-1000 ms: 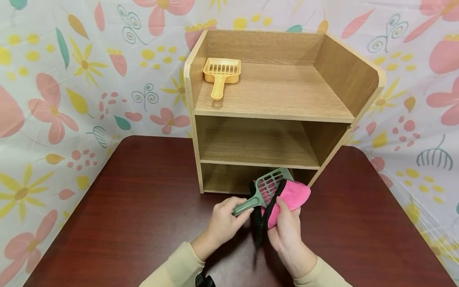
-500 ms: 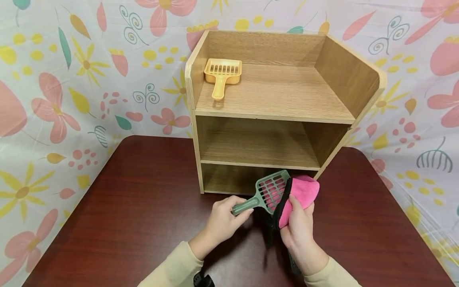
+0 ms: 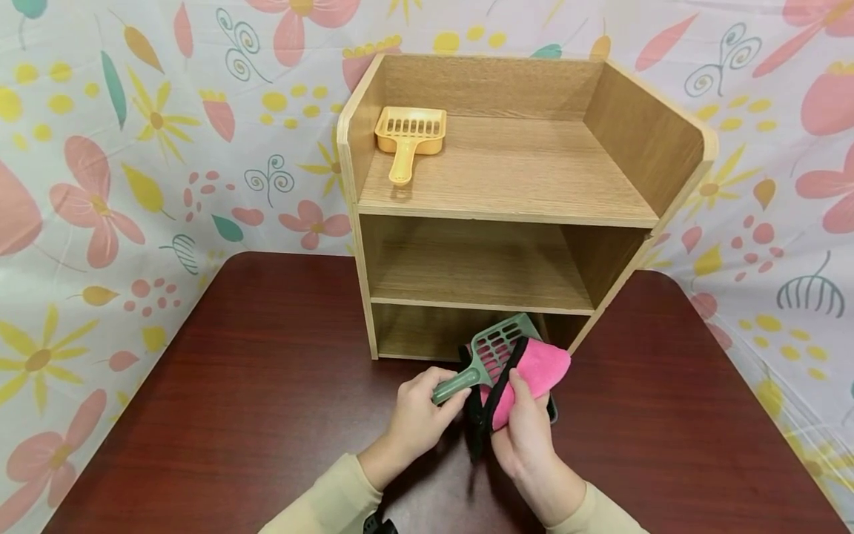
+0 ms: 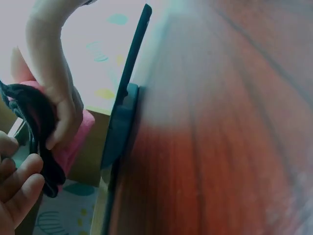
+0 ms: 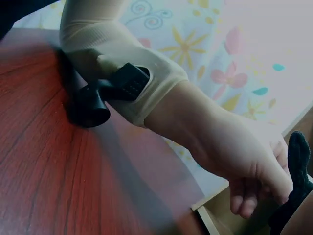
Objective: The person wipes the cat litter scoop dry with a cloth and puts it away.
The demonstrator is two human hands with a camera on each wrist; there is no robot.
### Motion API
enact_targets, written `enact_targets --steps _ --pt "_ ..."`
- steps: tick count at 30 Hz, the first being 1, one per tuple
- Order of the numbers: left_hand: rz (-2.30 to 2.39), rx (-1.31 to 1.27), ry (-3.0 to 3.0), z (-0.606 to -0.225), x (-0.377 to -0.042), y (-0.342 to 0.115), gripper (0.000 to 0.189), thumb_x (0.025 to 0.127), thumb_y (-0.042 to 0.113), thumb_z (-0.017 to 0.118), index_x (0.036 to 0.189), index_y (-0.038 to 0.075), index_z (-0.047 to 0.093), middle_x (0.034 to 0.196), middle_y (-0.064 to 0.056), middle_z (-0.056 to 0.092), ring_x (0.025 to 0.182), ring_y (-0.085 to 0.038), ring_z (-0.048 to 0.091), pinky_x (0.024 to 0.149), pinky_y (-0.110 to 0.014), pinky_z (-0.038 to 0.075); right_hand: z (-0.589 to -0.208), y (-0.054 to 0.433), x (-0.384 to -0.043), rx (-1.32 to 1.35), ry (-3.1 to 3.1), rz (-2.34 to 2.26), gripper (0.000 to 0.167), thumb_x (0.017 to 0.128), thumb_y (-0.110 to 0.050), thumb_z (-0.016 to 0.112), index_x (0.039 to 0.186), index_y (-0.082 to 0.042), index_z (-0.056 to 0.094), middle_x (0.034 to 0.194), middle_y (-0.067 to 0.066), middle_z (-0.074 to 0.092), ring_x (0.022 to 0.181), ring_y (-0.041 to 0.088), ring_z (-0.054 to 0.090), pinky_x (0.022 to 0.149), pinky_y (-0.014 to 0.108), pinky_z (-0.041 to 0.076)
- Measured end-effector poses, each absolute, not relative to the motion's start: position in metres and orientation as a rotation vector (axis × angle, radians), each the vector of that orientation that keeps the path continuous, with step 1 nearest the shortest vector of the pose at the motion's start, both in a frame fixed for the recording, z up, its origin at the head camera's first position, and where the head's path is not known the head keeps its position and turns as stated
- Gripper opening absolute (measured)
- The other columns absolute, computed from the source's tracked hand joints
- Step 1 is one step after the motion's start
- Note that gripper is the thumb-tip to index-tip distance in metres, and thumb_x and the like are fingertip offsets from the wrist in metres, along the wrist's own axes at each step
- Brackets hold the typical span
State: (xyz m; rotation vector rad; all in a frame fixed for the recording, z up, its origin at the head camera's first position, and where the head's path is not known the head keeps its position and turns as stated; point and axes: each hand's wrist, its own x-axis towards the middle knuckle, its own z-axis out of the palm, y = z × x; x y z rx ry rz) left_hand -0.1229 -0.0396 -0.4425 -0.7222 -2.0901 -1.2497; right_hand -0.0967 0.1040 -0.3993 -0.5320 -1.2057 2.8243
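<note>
My left hand point(image 3: 416, 419) grips the handle of a green slotted litter scoop point(image 3: 497, 347), its head up and to the right. My right hand point(image 3: 530, 449) pinches a pink plush cloth with black edging point(image 3: 543, 365), folded round the scoop's head. Pink shows through the slots, and the cloth covers the head's right part. In the left wrist view the cloth's dark edge point(image 4: 41, 127) lies between both hands. The right wrist view shows the right hand's curled fingers point(image 5: 243, 198) beside that dark edging point(image 5: 297, 161).
A wooden shelf unit point(image 3: 494, 215) stands behind the hands. On its top, at left, rests a yellow litter scoop point(image 3: 403, 163) in its holder point(image 3: 430, 146). A dark, flat-edged thing point(image 3: 552, 409) lies beneath the right hand on the reddish-brown table point(image 3: 253, 415).
The right hand slid right with the cloth along the scoop's head, then came back left. The left hand and scoop stayed nearly in place.
</note>
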Motion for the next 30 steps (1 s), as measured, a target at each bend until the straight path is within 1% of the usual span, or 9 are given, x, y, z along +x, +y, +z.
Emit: enact_targets --steps 4,8,13,16,19,23,25,28,30 --pt "-1.193 -0.758 -2.083 -0.444 -0.126 -0.039 0.022 0.072 0.012 0.080 0.085 0.006 0.065 0.074 -0.004 0.068 0.062 -0.008 0.062 0.057 -0.013 0.049 -0.402 0.109 -0.095 -0.541 -1.203 2.803 0.044 0.102 -0.029 0.035 0.142 -0.032 0.016 0.146 -0.002 0.032 0.134 0.009 0.036 0.095 0.021 0.047" --pt "-1.167 -0.793 -2.097 -0.443 -0.128 -0.042 0.022 0.070 0.012 0.081 0.084 0.005 0.065 0.075 -0.005 0.069 0.063 -0.010 0.064 0.058 -0.014 0.051 -0.407 0.117 -0.095 -0.558 -1.231 2.760 0.041 0.100 -0.034 0.039 0.137 -0.032 0.021 0.142 -0.002 0.040 0.128 0.008 0.045 0.095 0.022 0.047" --pt "-1.202 -0.813 -2.172 -0.441 -0.128 -0.047 0.020 0.072 0.013 0.080 0.085 0.006 0.066 0.076 -0.004 0.070 0.063 -0.008 0.063 0.058 -0.012 0.050 -0.412 0.131 -0.095 -0.581 -1.269 2.705 0.034 0.099 -0.035 0.041 0.130 -0.030 0.029 0.130 -0.005 0.050 0.114 0.006 0.054 0.092 0.023 0.048" --pt "-1.243 -0.807 -2.236 -0.437 -0.128 -0.053 0.018 0.074 0.013 0.079 0.086 0.007 0.067 0.076 -0.003 0.070 0.062 -0.004 0.059 0.056 -0.010 0.047 -0.412 0.139 -0.096 -0.574 -1.294 2.673 0.030 0.099 -0.033 0.044 0.127 -0.025 0.036 0.117 -0.007 0.059 0.104 0.004 0.059 0.088 0.021 0.050" --pt "-1.245 -0.802 -2.281 -0.432 -0.128 -0.061 0.016 0.075 0.014 0.078 0.086 0.008 0.068 0.075 -0.001 0.069 0.060 -0.002 0.054 0.055 -0.010 0.045 -0.411 0.146 -0.097 -0.538 -1.382 2.613 0.028 0.099 -0.030 0.046 0.125 -0.020 0.040 0.106 -0.009 0.063 0.095 0.003 0.062 0.084 0.019 0.051" --pt "-1.209 -0.812 -2.312 -0.427 -0.128 -0.070 0.016 0.075 0.015 0.078 0.086 0.010 0.068 0.073 0.000 0.068 0.060 -0.001 0.052 0.056 -0.011 0.045 -0.410 0.156 -0.100 -0.493 -1.630 2.429 0.024 0.099 -0.028 0.048 0.121 -0.019 0.045 0.095 -0.009 0.063 0.082 0.003 0.063 0.076 0.018 0.053" --pt "-1.202 -0.821 -2.328 -0.425 -0.128 -0.074 0.016 0.075 0.015 0.078 0.086 0.010 0.068 0.073 0.000 0.068 0.059 -0.001 0.052 0.056 -0.011 0.045 -0.408 0.160 -0.102 -0.451 -1.795 2.286 0.022 0.098 -0.026 0.049 0.118 -0.016 0.049 0.089 -0.009 0.062 0.076 0.003 0.062 0.070 0.018 0.053" --pt "-1.197 -0.832 -2.356 -0.423 -0.129 -0.078 0.015 0.076 0.015 0.077 0.087 0.010 0.068 0.073 0.000 0.068 0.059 -0.001 0.051 0.055 -0.011 0.044 -0.405 0.169 -0.105 -0.316 -2.090 1.972 0.018 0.097 -0.021 0.054 0.111 -0.011 0.055 0.078 -0.009 0.059 0.066 0.003 0.057 0.061 0.018 0.049" --pt "-1.201 -0.845 -2.367 -0.422 -0.129 -0.080 0.015 0.077 0.015 0.077 0.087 0.010 0.068 0.073 0.000 0.067 0.059 -0.001 0.050 0.055 -0.011 0.044 -0.404 0.176 -0.107 -0.179 -2.265 1.700 0.019 0.094 -0.016 0.058 0.111 -0.008 0.059 0.078 -0.008 0.059 0.066 0.001 0.054 0.060 0.017 0.046"
